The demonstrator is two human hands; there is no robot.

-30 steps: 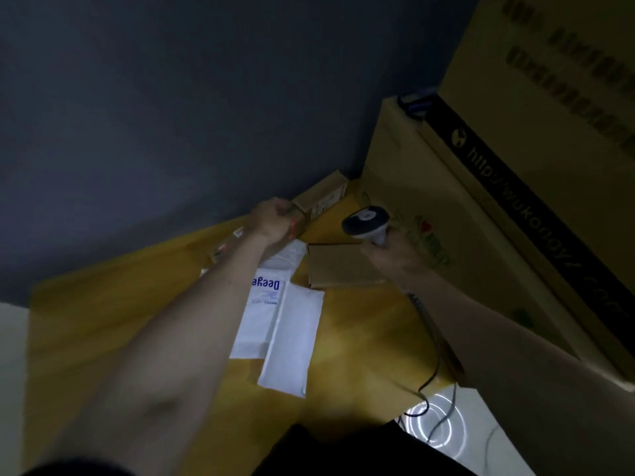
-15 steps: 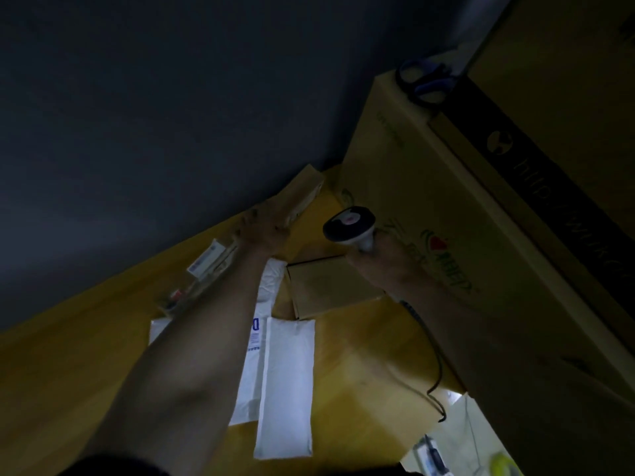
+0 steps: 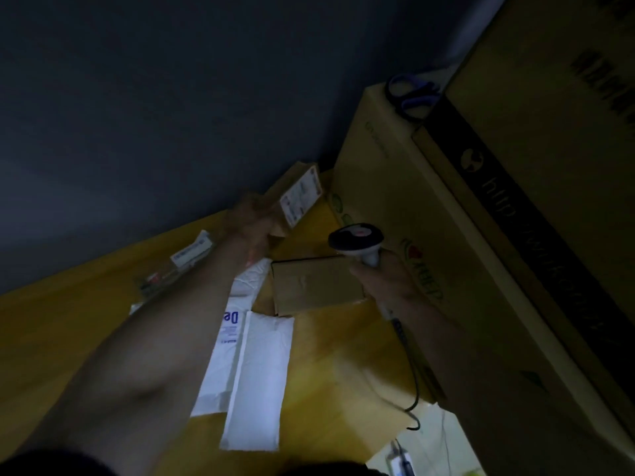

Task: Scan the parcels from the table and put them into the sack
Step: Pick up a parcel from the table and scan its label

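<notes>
on the yellow table (image 3: 343, 341), both arms out and a labelled box up at 12 o'clock.

nearest, at 6 o'clock, a white padded mailer (image 3: 256, 386) lies over a printed white mailer (image 3: 225, 341) with blue letters. past them a flat brown box (image 3: 314, 286) sits in the middle. at 3 o'clock the right hand (image 3: 385, 278) is wrapped round the grip of the scanner (image 3: 357, 240), its cable (image 3: 410, 369) trailing back. at 10 o'clock a small labelled packet (image 3: 187, 257) lies flat. farthest, the left hand (image 3: 256, 223), blurred, grips the small brown parcel (image 3: 297, 194), white label showing, near the wall. big cartons (image 3: 446, 207) stand at 2 o'clock, scissors (image 3: 414, 92) on top.
</notes>
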